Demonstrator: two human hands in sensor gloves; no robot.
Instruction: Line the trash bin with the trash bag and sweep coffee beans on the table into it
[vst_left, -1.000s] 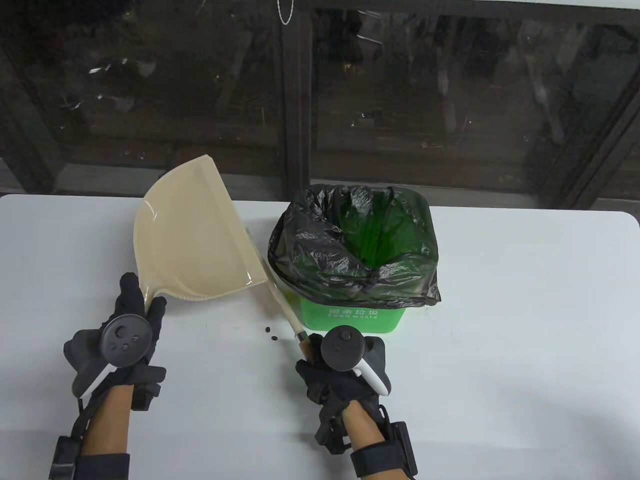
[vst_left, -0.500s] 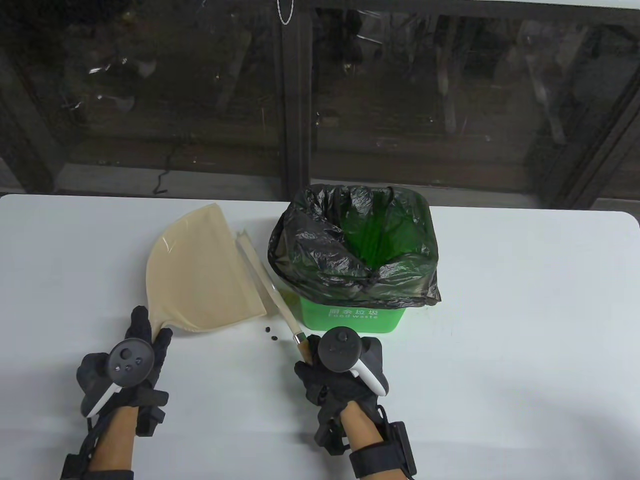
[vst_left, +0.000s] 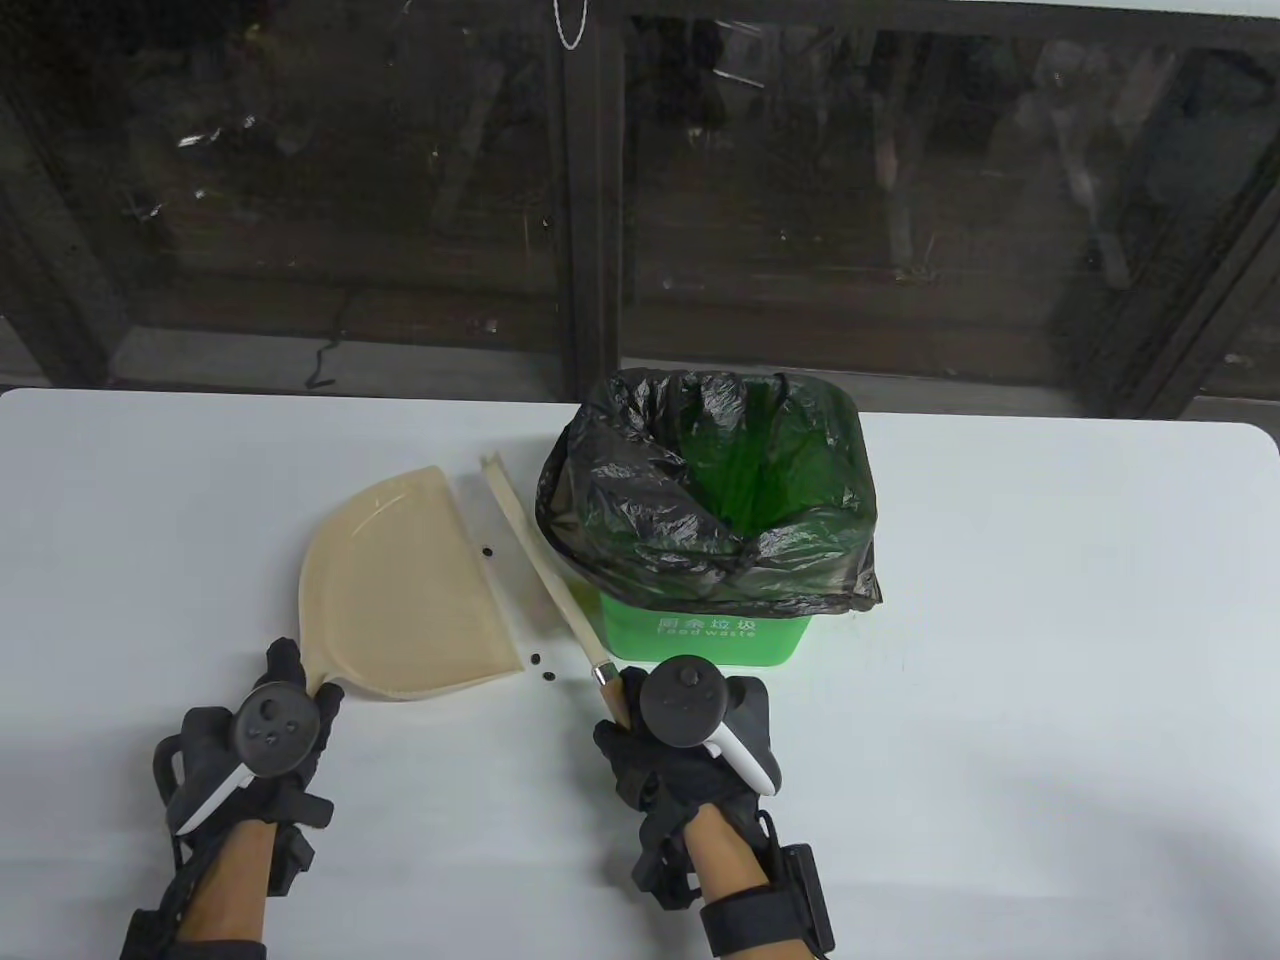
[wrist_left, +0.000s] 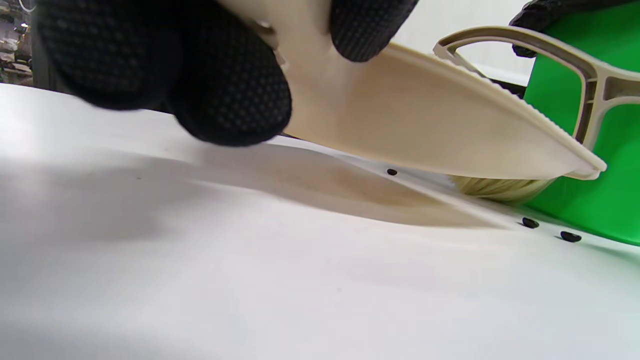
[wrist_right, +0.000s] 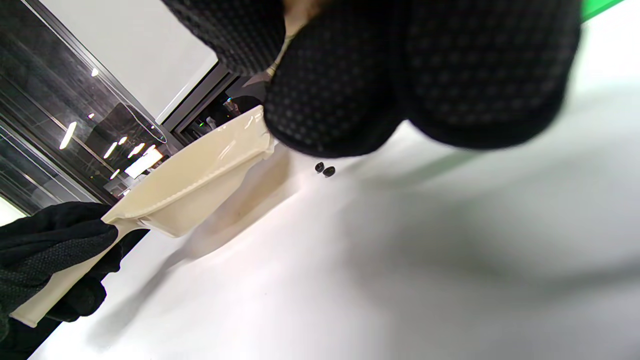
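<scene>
My left hand (vst_left: 300, 685) grips the handle of a cream dustpan (vst_left: 405, 590), which lies low over the white table (vst_left: 1000, 600), left of the bin. In the left wrist view the dustpan (wrist_left: 425, 130) is tilted, rear end raised. My right hand (vst_left: 628, 715) holds the cream brush (vst_left: 540, 575) by its handle; the brush lies along the bin's left side. The green bin (vst_left: 700, 640) is lined with a black trash bag (vst_left: 640, 510). One coffee bean (vst_left: 487, 551) sits between pan and brush. Two coffee beans (vst_left: 542, 667) lie just in front of the pan's near corner.
The brush's bristles (wrist_left: 500, 187) touch the table under the pan's edge, close to the green bin wall (wrist_left: 600, 175). A dark glass wall (vst_left: 640, 200) runs behind the table's far edge. White table surface stretches right of the bin.
The dustpan has come down from a raised tilt to lie low over the table, and my left hand has shifted right and nearer. A bean beside the pan's edge has come into sight. The brush barely moved.
</scene>
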